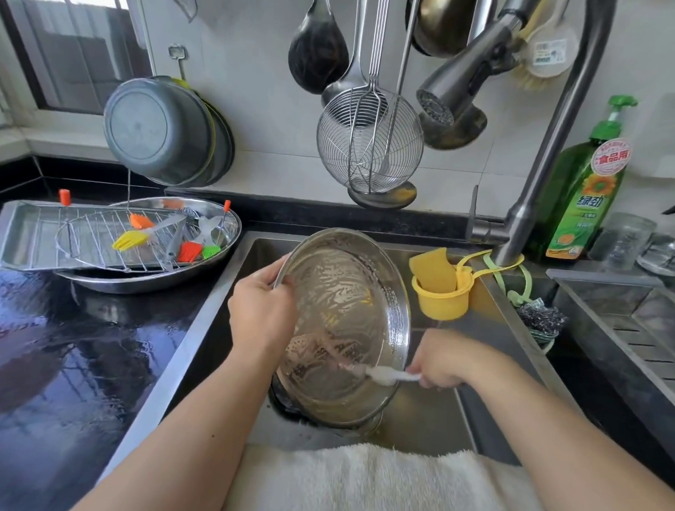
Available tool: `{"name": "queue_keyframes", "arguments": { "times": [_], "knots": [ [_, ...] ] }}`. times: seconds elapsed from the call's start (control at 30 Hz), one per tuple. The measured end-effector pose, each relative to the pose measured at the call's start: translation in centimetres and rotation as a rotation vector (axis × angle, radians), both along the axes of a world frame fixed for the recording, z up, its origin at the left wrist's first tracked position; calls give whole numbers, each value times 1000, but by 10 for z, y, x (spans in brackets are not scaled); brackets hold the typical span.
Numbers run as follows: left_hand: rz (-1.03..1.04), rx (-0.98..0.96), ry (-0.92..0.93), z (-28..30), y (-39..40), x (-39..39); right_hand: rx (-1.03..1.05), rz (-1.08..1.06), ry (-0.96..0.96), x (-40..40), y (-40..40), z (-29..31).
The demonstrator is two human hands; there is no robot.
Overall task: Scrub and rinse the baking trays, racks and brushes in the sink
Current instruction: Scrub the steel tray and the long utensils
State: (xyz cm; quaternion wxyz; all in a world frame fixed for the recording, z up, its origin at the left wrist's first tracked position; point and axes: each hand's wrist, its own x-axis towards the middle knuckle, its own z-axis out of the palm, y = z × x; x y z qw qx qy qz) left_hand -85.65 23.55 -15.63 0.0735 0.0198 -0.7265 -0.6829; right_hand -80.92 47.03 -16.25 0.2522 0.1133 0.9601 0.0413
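Now | left hand point(260, 313) grips tilted round steel tray point(343, 326) rim over sink point(428, 419) | right hand point(438, 366) closed on white brush point(388, 375) touching tray's lower rim

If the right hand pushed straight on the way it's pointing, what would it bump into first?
Probably the round steel pan: the right hand points left, its white brush already over the pan's rim, though depth is hard to judge.

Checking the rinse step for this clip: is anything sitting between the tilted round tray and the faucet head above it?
Nothing visible does. The left hand holds the round tray tilted over the sink, the right hand scrubs it with a white brush, and the space up to the faucet head is open.
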Motion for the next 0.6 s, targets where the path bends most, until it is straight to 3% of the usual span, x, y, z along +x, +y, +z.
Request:
{"name": "queue_keyframes", "arguments": {
  "times": [0.1,0.17,0.23,0.33,0.4,0.5,0.53,0.6],
  "knots": [
    [-18,-17,-16,2,3,1,-12,-181,472,0,15,4],
    [-30,-1,-21,3,5,3,-17,-194,603,0,16,6],
    [-33,-10,-20,3,5,4,9,-205,529,-1,11,9],
    [-12,-41,-13,1,4,3,16,-201,187,5,4,2],
    [-11,-77,-28,2,3,4,-7,-220,239,5,6,5],
    [-50,-110,-47,4,5,6,34,-285,571,4,13,14],
    [-68,-113,-49,5,5,7,23,-313,601,4,13,15],
    [-87,-134,-51,5,6,8,-24,-350,468,5,11,15]
  ]
}}
